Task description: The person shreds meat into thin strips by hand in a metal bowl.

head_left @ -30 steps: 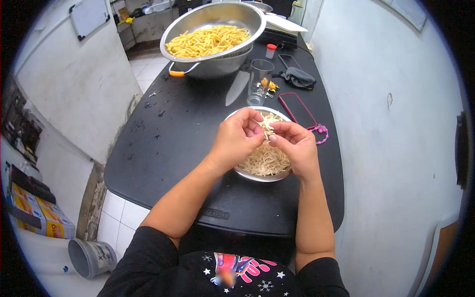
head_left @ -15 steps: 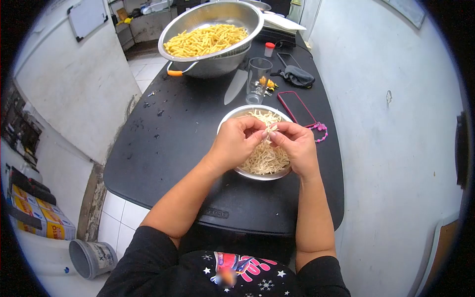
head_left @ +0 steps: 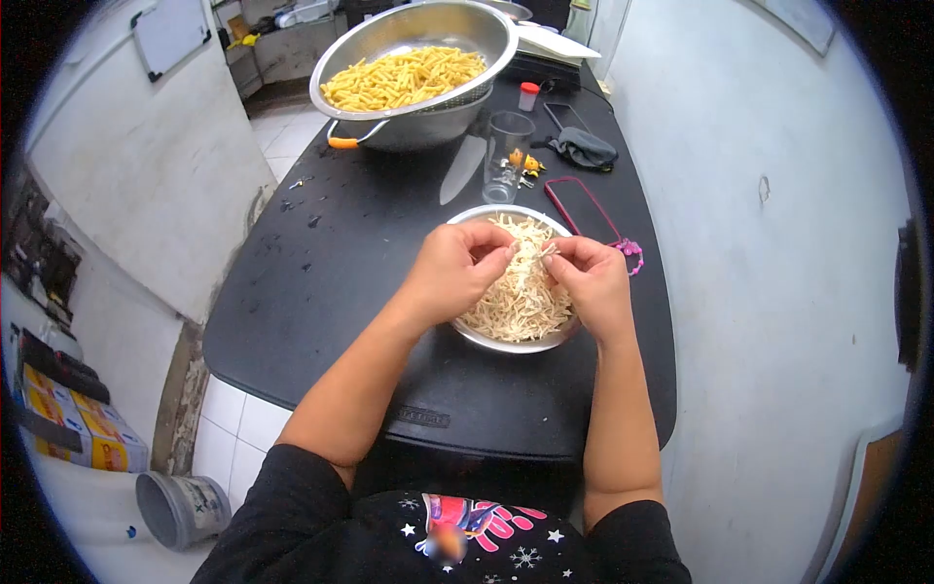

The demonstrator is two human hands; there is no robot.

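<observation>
Over a metal bowl (head_left: 501, 345) of pale shreds (head_left: 520, 307), which look like shredded chicken, I hold both hands close together. My left hand (head_left: 455, 271) is above the bowl's left side, thumb and forefinger pinched on a pale shred. On the right, my right hand (head_left: 595, 284) pinches another shred (head_left: 549, 250) between thumb and fingers, its end sticking out toward the left. A small gap separates the two hands. The bowl rests on the black table (head_left: 321, 282).
A large colander (head_left: 341, 102) of yellow cut pasta or fries sits in a metal basin at the far left. Beyond the bowl are a knife blade (head_left: 461, 173), a clear cup (head_left: 502, 180), a pink-edged phone (head_left: 584, 209), a dark pouch (head_left: 584, 149) and a red-capped jar (head_left: 528, 95).
My hands have drawn apart; their fingertips were together at one shred, and now a gap shows between them. The right hand has shifted slightly to the right.
</observation>
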